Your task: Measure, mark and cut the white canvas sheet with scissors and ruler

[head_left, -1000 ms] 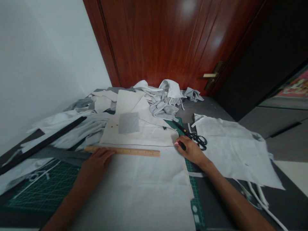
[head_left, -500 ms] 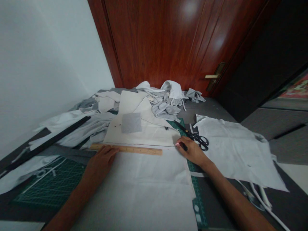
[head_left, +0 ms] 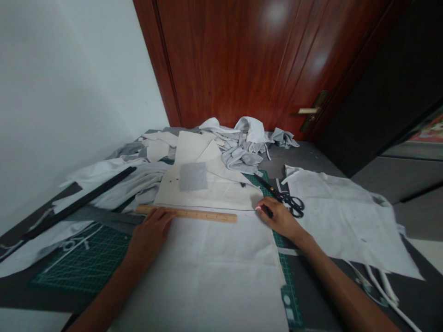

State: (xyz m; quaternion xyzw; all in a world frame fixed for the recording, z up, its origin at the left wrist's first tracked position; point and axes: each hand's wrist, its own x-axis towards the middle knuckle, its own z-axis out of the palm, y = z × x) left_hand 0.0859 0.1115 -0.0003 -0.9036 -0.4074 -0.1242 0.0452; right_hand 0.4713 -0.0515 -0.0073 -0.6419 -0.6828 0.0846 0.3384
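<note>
My left hand [head_left: 154,230] presses on the wooden ruler [head_left: 207,215], its fingers together near the left end. The ruler lies across a large white fabric sheet [head_left: 207,276], just below the straight edge of a cream pattern piece [head_left: 211,198]. At the lower right corner of that piece, my right hand [head_left: 278,216] is closed in a pinch. A small pink bit [head_left: 258,208] shows at its fingertips, too small to name. A grey square patch [head_left: 193,176] lies on the cream piece. Black-handled scissors [head_left: 284,197] rest just beyond my right hand.
A green cutting mat [head_left: 90,260] shows at both sides beneath the fabric. White and grey cloth scraps [head_left: 242,159] pile up toward the door [head_left: 235,60]. A long black strip [head_left: 79,198] lies at left. Another white cloth [head_left: 339,212] covers the right side.
The whole view has shifted slightly, so everything appears a little farther right. Both hands keep their places at the ruler and the corner of the cream piece.
</note>
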